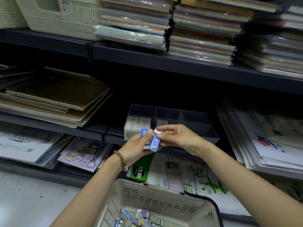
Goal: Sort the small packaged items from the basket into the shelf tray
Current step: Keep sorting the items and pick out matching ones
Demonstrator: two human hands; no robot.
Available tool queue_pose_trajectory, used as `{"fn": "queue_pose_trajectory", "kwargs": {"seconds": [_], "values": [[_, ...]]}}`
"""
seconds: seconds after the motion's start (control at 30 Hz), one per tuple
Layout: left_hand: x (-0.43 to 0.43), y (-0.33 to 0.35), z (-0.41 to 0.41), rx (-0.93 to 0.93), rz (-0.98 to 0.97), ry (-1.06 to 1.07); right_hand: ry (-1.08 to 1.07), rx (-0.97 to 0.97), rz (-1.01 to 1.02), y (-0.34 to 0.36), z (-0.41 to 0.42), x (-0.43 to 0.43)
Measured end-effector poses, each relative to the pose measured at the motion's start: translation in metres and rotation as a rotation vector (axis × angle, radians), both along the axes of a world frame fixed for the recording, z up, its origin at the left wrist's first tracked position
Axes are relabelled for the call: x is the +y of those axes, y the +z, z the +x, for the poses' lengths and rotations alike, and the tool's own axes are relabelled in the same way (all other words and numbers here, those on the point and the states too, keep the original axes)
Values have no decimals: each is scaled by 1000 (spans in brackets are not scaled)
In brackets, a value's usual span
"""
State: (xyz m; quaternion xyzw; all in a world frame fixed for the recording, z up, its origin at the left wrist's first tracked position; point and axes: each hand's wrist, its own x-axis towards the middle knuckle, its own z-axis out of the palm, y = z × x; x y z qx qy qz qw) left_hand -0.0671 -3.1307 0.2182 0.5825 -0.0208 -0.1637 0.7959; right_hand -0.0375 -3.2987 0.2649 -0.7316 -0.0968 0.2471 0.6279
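The sorting looks partly done: in the clear divided tray on the shelf at centre frame, the left compartment is packed with rows of white blocks, the middle one holds only a few, and the right ones look bare. The hands meet just in front of the tray, the left hand gripping a few blue-and-white eraser packets and the right hand pinching the top end of the front one. A heap of small packets lies in the basket at the bottom of the frame, so I judge much is left to sort.
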Motion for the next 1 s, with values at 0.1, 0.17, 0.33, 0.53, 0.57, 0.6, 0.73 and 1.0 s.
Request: {"fn": "queue_pose_trajectory", "kwargs": {"seconds": [0.1, 0.17, 0.33, 0.53, 0.57, 0.6, 0.73, 1.0], "values": [[-3, 0, -1, 4, 32, 38, -3, 58, 19, 0, -1, 0], [-5, -1, 0, 29, 19, 71, -5, 105, 55, 1, -2, -2], [-9, 5, 1, 58, -70, 153, -64, 99, 86, 0, -4, -4], [-17, 5, 0, 24, -13, 264, -206, 104, 169, -5, -5, -10], [-15, 5, 1, -13, 37, 313, -213, 93, 178, -4, -4, -12], [-11, 5, 3, -37, 63, 366, -213, 79, 184, -2, -4, -13], [0, 1, 5, -53, 81, 480, -187, 42, 203, 4, -7, -16], [-6, 0, -1, -85, 152, 539, -186, 35, 224, -4, -21, -5]]}}
